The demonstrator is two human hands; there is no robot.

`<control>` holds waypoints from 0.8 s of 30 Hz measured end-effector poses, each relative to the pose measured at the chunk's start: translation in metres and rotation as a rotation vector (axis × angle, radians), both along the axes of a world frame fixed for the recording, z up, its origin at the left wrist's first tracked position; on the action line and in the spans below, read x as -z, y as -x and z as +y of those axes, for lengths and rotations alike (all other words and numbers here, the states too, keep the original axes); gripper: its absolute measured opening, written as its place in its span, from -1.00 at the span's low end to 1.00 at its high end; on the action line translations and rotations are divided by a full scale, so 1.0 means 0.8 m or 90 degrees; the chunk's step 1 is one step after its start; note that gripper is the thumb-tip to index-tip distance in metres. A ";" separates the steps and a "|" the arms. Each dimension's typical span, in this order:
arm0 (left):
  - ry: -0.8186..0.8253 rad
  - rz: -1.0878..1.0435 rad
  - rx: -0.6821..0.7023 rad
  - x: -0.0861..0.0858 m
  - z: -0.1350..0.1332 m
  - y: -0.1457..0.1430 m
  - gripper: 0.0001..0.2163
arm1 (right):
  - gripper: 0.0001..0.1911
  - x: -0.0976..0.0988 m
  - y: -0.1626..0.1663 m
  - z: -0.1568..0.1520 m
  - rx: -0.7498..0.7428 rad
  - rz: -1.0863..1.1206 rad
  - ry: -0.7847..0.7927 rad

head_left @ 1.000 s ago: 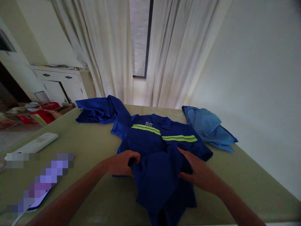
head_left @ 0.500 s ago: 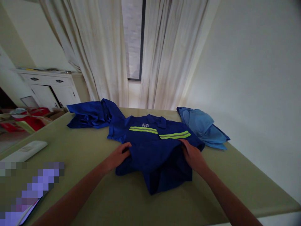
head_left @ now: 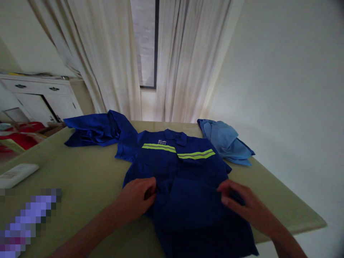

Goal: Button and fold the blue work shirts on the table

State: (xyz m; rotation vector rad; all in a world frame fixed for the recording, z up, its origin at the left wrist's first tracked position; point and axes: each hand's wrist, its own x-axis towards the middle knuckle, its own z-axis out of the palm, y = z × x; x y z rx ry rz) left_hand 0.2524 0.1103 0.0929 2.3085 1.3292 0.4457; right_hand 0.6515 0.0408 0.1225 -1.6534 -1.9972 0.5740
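Now the dark blue shirt [head_left: 174,168] with yellow stripes lies flat in the middle of the green surface [head_left: 88,186], collar to the window. The left hand [head_left: 138,196] pinches a fold at its side, fingers [head_left: 149,186] curled and close together. The right hand [head_left: 240,205] grips the other side, but its fingertips go under the cloth, so I cannot tell more. The hem is cut off below (maybe it hangs over the edge). A crumpled blue garment [head_left: 94,129] and a light blue garment [head_left: 224,141] lie behind.
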 end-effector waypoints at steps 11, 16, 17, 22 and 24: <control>-0.023 0.071 0.095 0.037 -0.013 -0.015 -0.80 | -0.68 0.095 0.057 0.005 -0.072 -0.277 -0.119; 0.148 -0.172 0.052 0.010 -0.025 0.022 -0.74 | -0.69 0.069 0.037 0.006 -0.016 -0.113 -0.140; 0.207 -0.235 0.062 0.005 -0.029 0.033 -0.69 | -0.67 0.060 0.029 0.004 0.012 -0.057 -0.135; 0.495 -0.335 0.207 -0.010 -0.041 0.076 -0.53 | -0.52 0.037 -0.018 -0.016 0.106 0.106 -0.081; 0.541 -0.271 0.233 -0.011 -0.041 0.076 -0.56 | -0.51 0.041 -0.029 -0.025 0.087 0.085 -0.040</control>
